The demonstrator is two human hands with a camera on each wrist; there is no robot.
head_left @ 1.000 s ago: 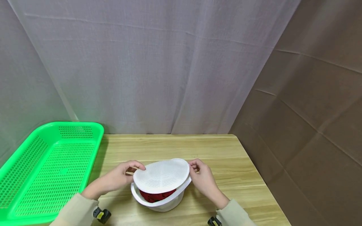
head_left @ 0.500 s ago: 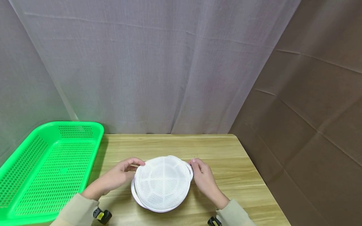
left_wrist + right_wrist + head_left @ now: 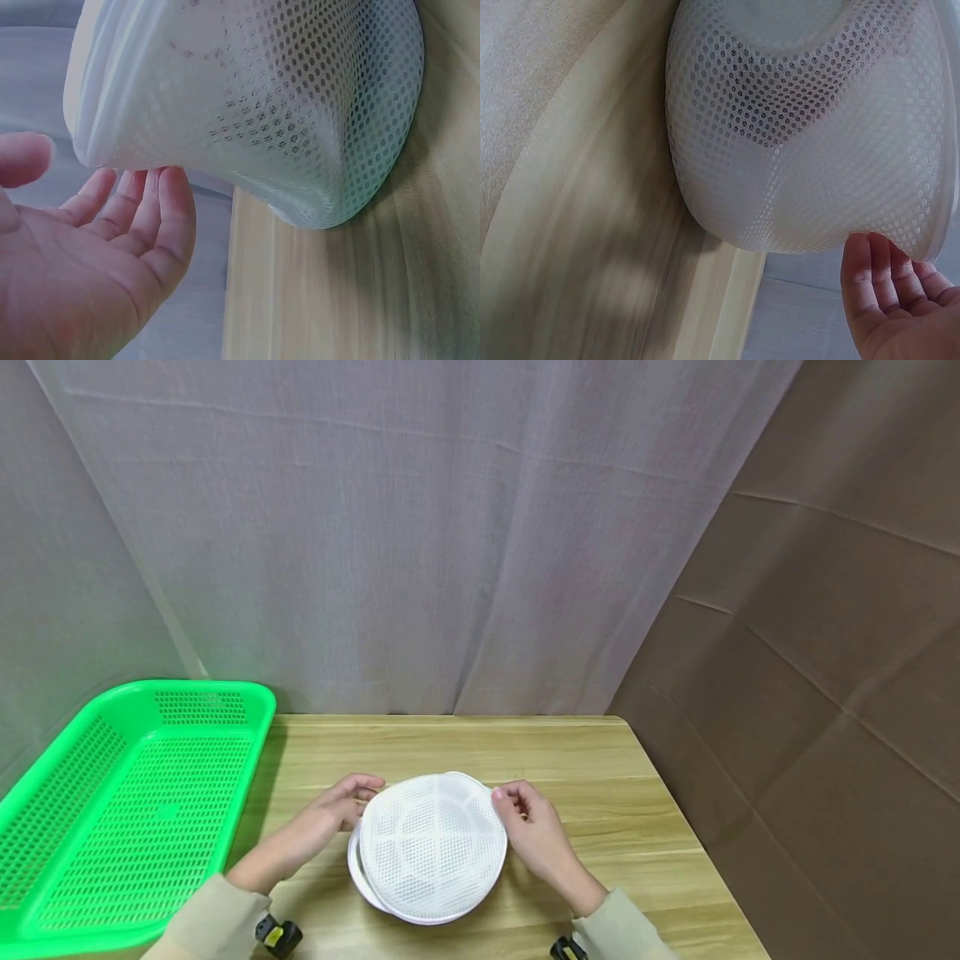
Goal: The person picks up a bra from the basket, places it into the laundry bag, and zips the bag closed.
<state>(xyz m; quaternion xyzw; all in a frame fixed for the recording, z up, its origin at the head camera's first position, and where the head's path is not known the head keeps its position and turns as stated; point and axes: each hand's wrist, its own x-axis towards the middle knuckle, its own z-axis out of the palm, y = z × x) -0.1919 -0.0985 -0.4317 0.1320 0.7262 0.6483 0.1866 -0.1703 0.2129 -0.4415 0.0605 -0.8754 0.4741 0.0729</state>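
Note:
A round white mesh laundry bag point(image 3: 300, 97) stands on the wooden table in front of me. Its flat mesh lid point(image 3: 435, 852) lies over the top, slightly offset, so a strip of rim point(image 3: 362, 878) shows at the lower left. Dark contents show through the netting. My left hand point(image 3: 315, 822) is at the bag's left side, its fingertips at the wall just under the rim and its thumb away from it. On the other side, my right hand point(image 3: 536, 831) pinches the lid and rim, thumb on top, fingers point(image 3: 860, 262) against the mesh wall below.
To the left stands a large green plastic basket point(image 3: 258, 760) with slotted sides. The wooden table point(image 3: 570, 747) ends at a grey curtain point(image 3: 420, 568) behind and a brown cloth wall point(image 3: 817, 693) on the right.
The tilted lid has come down over the bag, hiding the red contents in the head view. My left hand has let go of the lid's edge; my right hand has stayed at the rim.

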